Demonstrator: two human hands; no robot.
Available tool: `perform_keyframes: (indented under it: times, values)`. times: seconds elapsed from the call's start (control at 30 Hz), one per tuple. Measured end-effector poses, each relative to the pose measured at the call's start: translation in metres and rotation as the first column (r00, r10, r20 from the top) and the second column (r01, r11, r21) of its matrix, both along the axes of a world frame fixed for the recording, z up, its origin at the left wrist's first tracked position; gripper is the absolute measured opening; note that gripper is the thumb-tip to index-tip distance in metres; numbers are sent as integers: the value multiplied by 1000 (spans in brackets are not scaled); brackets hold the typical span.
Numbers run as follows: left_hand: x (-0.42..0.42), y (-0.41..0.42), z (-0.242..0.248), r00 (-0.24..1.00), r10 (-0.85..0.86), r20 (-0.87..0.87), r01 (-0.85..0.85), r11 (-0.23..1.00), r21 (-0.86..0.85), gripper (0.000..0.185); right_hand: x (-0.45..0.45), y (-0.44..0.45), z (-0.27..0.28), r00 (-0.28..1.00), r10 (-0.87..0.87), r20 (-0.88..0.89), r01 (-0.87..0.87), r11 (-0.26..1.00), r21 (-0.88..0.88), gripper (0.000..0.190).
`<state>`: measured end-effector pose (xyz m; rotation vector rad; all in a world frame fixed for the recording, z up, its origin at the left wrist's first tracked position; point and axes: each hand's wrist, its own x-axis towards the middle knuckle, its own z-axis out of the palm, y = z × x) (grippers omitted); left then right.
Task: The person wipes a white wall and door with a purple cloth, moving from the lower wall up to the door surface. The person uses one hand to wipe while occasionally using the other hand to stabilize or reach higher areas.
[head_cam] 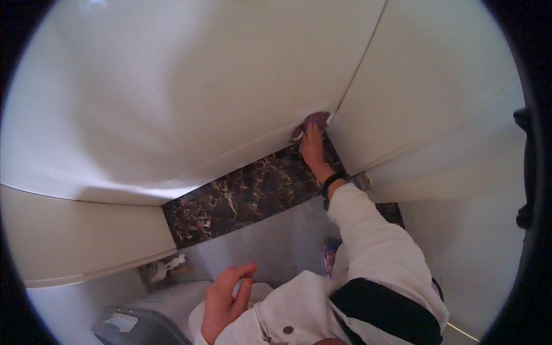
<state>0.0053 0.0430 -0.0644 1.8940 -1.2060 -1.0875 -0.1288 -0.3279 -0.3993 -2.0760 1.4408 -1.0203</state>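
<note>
My right hand (313, 146) reaches out ahead and presses a purple-brown cloth (318, 120) against the foot of a cream wall panel (241, 86), close to the corner seam. Below the hand lies a dark marbled strip of surface (241, 194) with light veins. A black band circles my right wrist. Nearer my body, my left hand (228, 297) is raised with its fingers curved and apart, holding nothing. Both arms are in off-white sleeves.
A grey plastic container (142, 325) with a pale label stands at the bottom left. Small white and brown items (166, 267) lie beside the left panel (86, 241). A second cream panel (414, 99) rises on the right. Grey floor (258, 241) shows between.
</note>
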Motion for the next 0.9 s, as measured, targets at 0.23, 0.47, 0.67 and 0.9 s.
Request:
perform_keyframes:
  times: [0.23,0.47,0.67,0.9]
  values:
    - [3,-1,-4,1000,9,5,-9,997,74,26,28,-52,156,975,-173,141,223,729,-647,44]
    - [19,-20,-27,1000,-5,8,5,999,49,24,43,-71,376,925,290,244,137,345,-928,41]
    - [25,-24,-34,999,31,36,-33,998,55,24,69,-56,382,982,66,179,166,162,-973,37]
    - [8,-13,-24,997,-29,74,28,1000,5,23,80,12,169,889,41,-456,-364,668,-649,29]
